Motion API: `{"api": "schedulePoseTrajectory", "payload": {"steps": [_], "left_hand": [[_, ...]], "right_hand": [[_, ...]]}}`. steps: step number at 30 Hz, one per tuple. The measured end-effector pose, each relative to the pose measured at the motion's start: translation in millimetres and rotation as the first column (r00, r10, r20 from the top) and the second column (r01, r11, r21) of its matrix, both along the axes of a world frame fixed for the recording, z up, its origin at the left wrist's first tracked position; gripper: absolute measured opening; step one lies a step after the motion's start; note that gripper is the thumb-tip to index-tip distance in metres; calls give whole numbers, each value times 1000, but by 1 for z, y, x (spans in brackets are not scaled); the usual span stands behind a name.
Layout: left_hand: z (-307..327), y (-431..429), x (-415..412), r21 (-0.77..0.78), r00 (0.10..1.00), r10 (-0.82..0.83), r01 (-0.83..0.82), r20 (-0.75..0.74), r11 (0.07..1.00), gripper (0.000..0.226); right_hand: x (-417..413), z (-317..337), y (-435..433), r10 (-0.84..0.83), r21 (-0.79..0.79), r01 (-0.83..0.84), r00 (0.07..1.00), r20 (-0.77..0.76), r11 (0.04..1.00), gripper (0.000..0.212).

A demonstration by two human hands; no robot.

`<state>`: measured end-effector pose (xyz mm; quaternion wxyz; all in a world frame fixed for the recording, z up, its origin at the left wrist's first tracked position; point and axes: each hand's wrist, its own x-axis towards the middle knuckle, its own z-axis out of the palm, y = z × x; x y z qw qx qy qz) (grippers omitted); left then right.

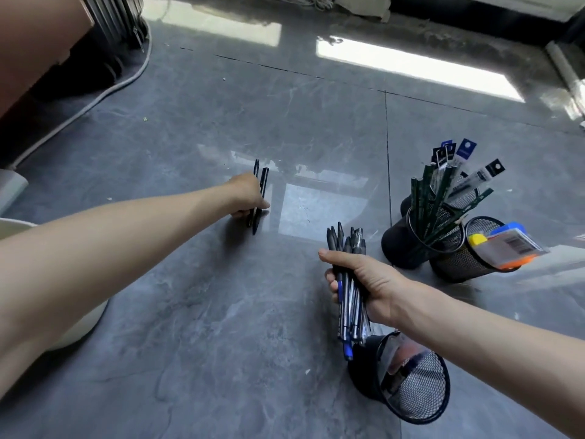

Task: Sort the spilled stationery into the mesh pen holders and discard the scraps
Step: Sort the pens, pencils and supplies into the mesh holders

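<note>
My left hand (245, 194) reaches out over the grey floor and grips two black pens (261, 191) that touch the tiles. My right hand (367, 283) holds a bundle of several pens (348, 258), black and blue, tips pointing away from me. Just below that hand stands a black mesh pen holder (411, 388), with nothing visible inside it. At the right stand three more mesh holders: one (411, 239) with green pencils (433, 198), one behind it with packaged refills (468, 175), and one (465, 264) with a blister pack of coloured items (506, 245).
A white cable (95, 99) curves along the floor at the left beside a dark base. A pale rounded object (79, 324) lies under my left arm. Small scraps (145, 119) dot the tiles. Debris lines the far wall.
</note>
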<state>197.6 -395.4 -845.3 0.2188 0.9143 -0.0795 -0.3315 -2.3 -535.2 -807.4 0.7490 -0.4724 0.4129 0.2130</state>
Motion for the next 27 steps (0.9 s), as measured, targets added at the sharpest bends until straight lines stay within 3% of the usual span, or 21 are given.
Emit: {"api": "schedulePoseTrajectory", "payload": {"steps": [5, 8, 10, 11, 12, 13, 14, 15, 16, 18, 20, 24, 27], "left_hand": [[-2, -4, -12, 35, 998, -63, 64, -7, 997, 26], [7, -3, -18, -122, 990, -138, 141, 36, 982, 18], [18, 0, -30, -233, 940, -221, 283, 258, 931, 13], [26, 2, -41, -253, 848, -264, 410, 459, 876, 13], [35, 4, -53, -205, 661, -302, 575, 688, 792, 13], [45, 7, -65, -73, 400, -327, 720, 856, 690, 12], [55, 10, -77, 92, 146, -358, 816, 922, 571, 12], [61, 13, -87, 231, -45, -382, 858, 923, 458, 16], [67, 14, -95, 317, -158, -398, 873, 904, 372, 20], [77, 15, -108, 399, -275, -385, 869, 881, 292, 21], [84, 18, -115, 445, -331, -374, 852, 866, 276, 15], [97, 26, -123, 482, -358, -404, 835, 842, 264, 12], [100, 29, -128, 464, -342, -409, 850, 846, 251, 13]], "right_hand": [[-5, 3, -6, -20, -7, 20, 1000, -11, 1000, 19], [-7, 7, -8, -34, -21, 34, 999, -5, 999, 18], [-7, 12, -10, -58, -13, 58, 998, -10, 998, 17], [-7, 15, -12, -71, -4, 71, 997, -12, 997, 16], [-7, 19, -14, -78, 8, 78, 997, -13, 997, 15], [-6, 22, -15, -75, 21, 76, 997, -18, 997, 16], [-7, 26, -16, -64, 29, 64, 998, -17, 998, 17], [-8, 30, -16, -40, 34, 41, 999, -15, 999, 19], [-9, 34, -15, -10, 34, 10, 1000, -12, 999, 21], [-13, 42, -6, 59, 47, -58, 998, -10, 997, 24], [-16, 47, 7, 101, 85, -100, 995, -6, 991, 24], [-19, 54, 25, 52, 103, -56, 998, 39, 993, 17], [-20, 61, 27, -51, 153, 40, 996, 67, 987, 33]]}}
